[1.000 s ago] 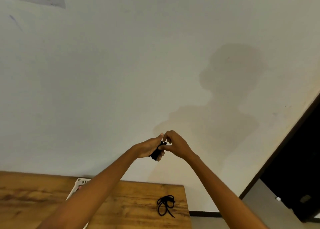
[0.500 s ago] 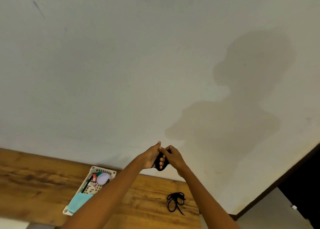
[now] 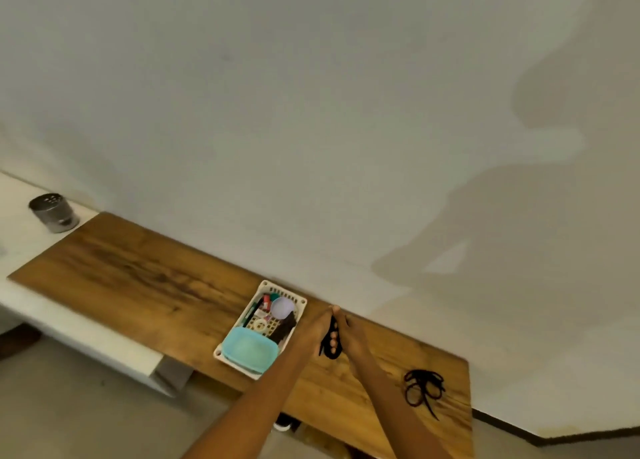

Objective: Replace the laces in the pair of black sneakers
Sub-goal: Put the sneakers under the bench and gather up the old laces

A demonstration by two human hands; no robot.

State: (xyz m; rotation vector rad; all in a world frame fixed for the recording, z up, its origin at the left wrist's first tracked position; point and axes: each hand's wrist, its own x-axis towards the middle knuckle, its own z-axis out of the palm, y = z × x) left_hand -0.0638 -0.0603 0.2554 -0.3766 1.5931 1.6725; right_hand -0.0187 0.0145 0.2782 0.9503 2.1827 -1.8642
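Note:
Both my hands are stretched out over the wooden table (image 3: 145, 278). My left hand (image 3: 317, 332) and my right hand (image 3: 349, 334) are pressed close together around a bundled black lace (image 3: 329, 349), whose loop hangs out below my fingers. A second black lace (image 3: 424, 391) lies loosely coiled on the table to the right of my hands. Under the table's front edge a small part of a shoe (image 3: 284, 424) with a white sole shows; the rest of the sneakers is hidden.
A white plastic basket (image 3: 299, 302) with a teal lidded box (image 3: 249, 349) and small items stands just left of my hands. A perforated metal cup (image 3: 53, 212) sits on a white surface at the far left. A plain wall rises behind the table.
The view has tilted down and left, showing more table and the metal cup. My hands have come down toward the table, still together on the bundled lace.

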